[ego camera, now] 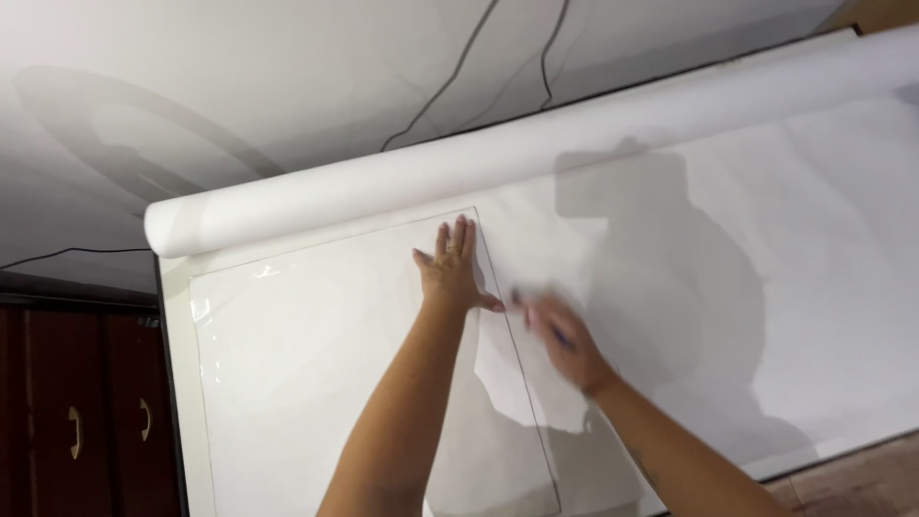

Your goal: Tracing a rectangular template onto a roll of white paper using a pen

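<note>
A clear plastic sheet (316, 364) lies flat on white paper (766, 287) unrolled from a long white roll (479, 163). My left hand (450, 273) presses flat, fingers spread, on the clear sheet near its upper right corner. My right hand (560, 335) is blurred with motion just right of the sheet's right edge, and it seems to hold a thin dark pen or pencil against the paper. A thin drawn line follows that right edge (517, 354).
The paper covers a table whose dark edge (172, 383) shows at the left. A dark wooden cabinet with curved handles (77, 431) stands below left. Thin black cables (450, 81) run along the white wall behind the roll. Shadows fall across the paper at right.
</note>
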